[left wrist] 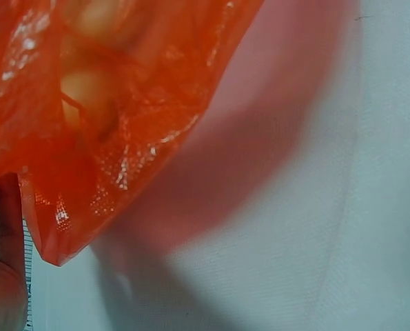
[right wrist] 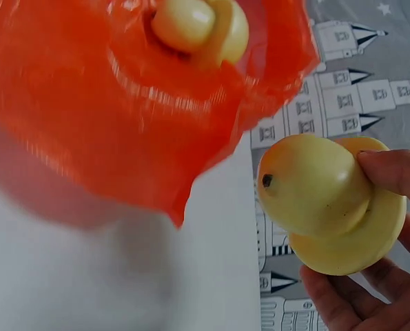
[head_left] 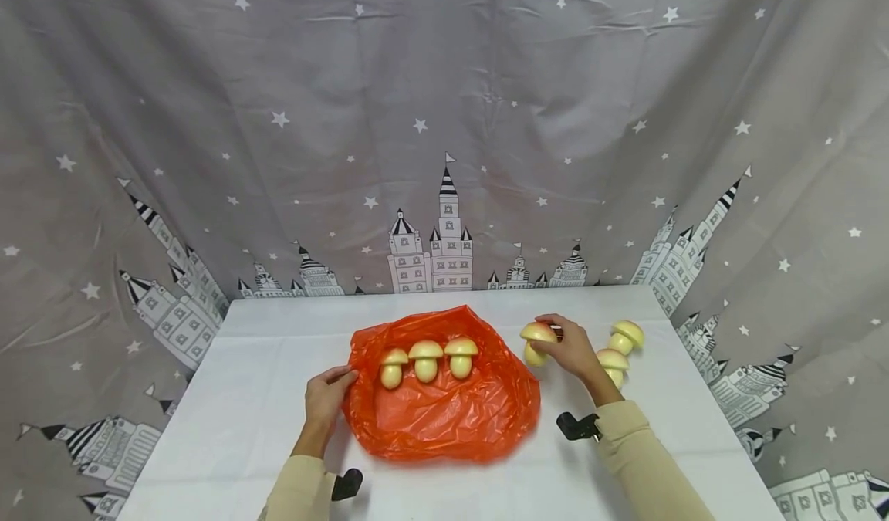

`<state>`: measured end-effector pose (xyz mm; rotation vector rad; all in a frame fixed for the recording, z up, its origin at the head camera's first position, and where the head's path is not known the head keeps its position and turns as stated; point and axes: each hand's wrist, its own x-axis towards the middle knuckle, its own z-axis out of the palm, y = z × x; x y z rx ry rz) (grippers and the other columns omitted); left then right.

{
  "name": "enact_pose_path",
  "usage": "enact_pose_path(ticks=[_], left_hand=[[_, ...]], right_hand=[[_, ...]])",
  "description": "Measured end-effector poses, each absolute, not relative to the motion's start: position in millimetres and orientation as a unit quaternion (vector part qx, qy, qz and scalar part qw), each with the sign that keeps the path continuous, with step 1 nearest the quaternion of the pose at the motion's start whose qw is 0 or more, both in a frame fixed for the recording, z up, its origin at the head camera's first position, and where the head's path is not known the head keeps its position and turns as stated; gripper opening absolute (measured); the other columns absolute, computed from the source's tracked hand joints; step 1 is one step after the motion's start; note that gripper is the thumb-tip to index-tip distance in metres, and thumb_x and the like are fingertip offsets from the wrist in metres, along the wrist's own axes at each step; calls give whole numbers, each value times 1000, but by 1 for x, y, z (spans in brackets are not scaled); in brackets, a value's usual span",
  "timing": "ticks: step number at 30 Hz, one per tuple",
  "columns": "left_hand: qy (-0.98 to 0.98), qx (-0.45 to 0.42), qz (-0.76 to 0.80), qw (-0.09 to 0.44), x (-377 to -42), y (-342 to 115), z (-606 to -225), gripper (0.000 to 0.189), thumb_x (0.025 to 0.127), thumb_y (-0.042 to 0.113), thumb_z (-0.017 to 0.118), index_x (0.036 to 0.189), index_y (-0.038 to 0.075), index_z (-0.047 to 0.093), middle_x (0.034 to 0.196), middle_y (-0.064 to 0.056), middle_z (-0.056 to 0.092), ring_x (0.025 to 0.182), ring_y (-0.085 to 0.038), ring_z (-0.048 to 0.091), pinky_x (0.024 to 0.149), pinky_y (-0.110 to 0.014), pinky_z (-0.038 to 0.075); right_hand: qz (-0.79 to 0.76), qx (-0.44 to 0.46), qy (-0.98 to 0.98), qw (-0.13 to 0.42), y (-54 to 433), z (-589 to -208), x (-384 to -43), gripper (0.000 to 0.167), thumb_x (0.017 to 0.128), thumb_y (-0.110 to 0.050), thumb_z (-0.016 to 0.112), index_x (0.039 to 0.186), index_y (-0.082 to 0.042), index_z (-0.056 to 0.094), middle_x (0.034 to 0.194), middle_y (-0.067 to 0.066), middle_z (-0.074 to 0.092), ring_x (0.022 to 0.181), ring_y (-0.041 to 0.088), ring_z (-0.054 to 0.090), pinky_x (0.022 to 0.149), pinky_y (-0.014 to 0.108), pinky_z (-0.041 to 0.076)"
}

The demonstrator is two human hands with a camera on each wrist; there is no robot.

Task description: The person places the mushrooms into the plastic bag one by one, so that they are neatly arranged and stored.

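A red plastic bag (head_left: 451, 421) lies spread open on the white table, with three yellow toy mushrooms (head_left: 426, 360) in a row inside it. At the bag's left rim my left hand (head_left: 325, 399) pinches the plastic between thumb and fingers. My right hand (head_left: 572, 349) grips another toy mushroom (head_left: 538, 334) by its cap, just right of the bag and apart from it. In the right wrist view that mushroom (right wrist: 315, 186) shows its stem end with a small dark spot, thumb on one side and fingers on the other.
Two more toy mushrooms, one farther back (head_left: 627, 336) and one nearer (head_left: 613, 364), lie right of the bag by my right forearm. Behind the white table (head_left: 264, 343) hangs a grey curtain (head_left: 444, 81) printed with castles and stars.
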<state>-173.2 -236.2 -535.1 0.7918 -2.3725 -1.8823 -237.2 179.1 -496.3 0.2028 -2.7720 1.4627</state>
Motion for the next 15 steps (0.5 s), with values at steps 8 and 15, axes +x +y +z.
enact_pose_path(ticks=[8,15], left_hand=[[-759,248,-601,18,-174,-236,-533,33,94,16,61,119,-7,62,114,-22,61,85,-14,58,66,-11,46],[-757,247,-604,30,-172,-237,-535,34,93,16,62,118,-7,63,112,-22,61,82,-11,58,65,-11,46]], right_hand=[[493,47,-869,-14,161,-488,-231,46,82,-15,74,125,-4,60,123,20,60,106,35,60,84,42,53],[501,48,-864,-21,145,-487,-231,44,83,-14,73,124,-6,61,124,19,60,107,36,60,86,43,53]])
